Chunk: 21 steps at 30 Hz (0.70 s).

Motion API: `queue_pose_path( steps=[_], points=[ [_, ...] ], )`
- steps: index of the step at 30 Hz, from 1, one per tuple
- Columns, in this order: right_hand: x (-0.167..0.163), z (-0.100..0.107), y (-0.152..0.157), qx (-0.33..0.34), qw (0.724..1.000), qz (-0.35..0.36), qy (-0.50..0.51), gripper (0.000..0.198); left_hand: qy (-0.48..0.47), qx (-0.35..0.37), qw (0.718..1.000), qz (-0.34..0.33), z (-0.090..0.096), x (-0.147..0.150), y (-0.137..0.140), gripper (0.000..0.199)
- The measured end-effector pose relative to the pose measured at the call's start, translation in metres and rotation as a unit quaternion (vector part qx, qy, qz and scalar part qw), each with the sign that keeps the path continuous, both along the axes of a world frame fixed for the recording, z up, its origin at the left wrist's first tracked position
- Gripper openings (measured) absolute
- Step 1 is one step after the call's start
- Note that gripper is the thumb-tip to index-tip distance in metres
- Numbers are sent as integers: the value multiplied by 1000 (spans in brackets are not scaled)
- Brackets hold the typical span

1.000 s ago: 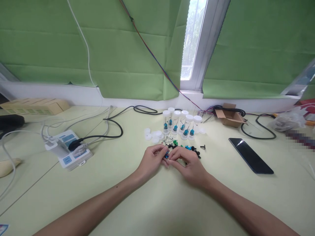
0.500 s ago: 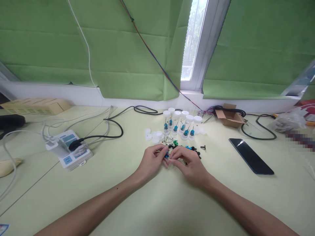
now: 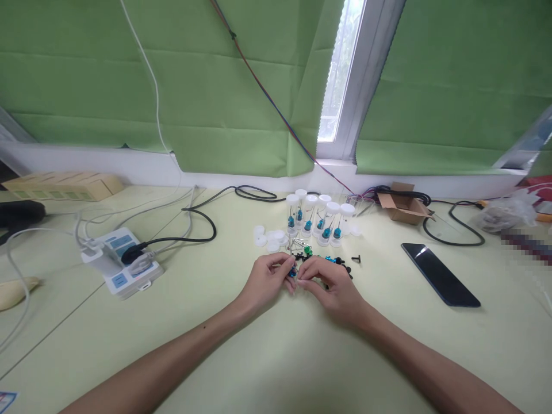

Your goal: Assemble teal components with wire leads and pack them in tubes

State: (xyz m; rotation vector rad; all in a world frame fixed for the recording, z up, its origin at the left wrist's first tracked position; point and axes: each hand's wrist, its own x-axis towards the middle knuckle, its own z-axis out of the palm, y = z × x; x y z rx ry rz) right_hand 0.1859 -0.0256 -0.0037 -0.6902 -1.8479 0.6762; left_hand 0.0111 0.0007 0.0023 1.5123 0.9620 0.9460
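Observation:
My left hand (image 3: 268,280) is closed, thumb and fingers pinching a small blue part (image 3: 292,271). Close beside it, my right hand (image 3: 330,284) is closed in a pinch at the blue part's right side; what sits between its fingertips is too small to make out. Just beyond my hands lie a green piece (image 3: 307,251), thin metal rods (image 3: 301,242) and several black and blue pieces (image 3: 334,260), partly hidden by my right hand. Behind these stand several clear tubes with white caps (image 3: 332,207), each holding a teal piece and a thin rod. Round white caps (image 3: 276,237) lie left of the tubes.
A white power strip (image 3: 125,259) with plugs and cables is on the left. A black phone (image 3: 440,274) lies at the right. Farther back are an open cardboard box (image 3: 404,207), a black cable (image 3: 254,194) and a yellow box (image 3: 64,186).
Hardly anything differs. Both hands stay together at the small blue part, with only a slight shift of the fingers and of the camera view.

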Motion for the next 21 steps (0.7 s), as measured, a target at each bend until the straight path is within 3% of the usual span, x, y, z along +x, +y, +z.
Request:
queue_pose_path(
  steps=[10, 21],
  points=[
    [2, -2, 2, 52, 998, 6, -32, 13, -21, -44, 998, -28, -1, -2, 5, 35],
    [6, -3, 3, 82, 993, 23, -78, 15, 19, -23, 999, -25, 3, -5, 7, 37]
  ],
)
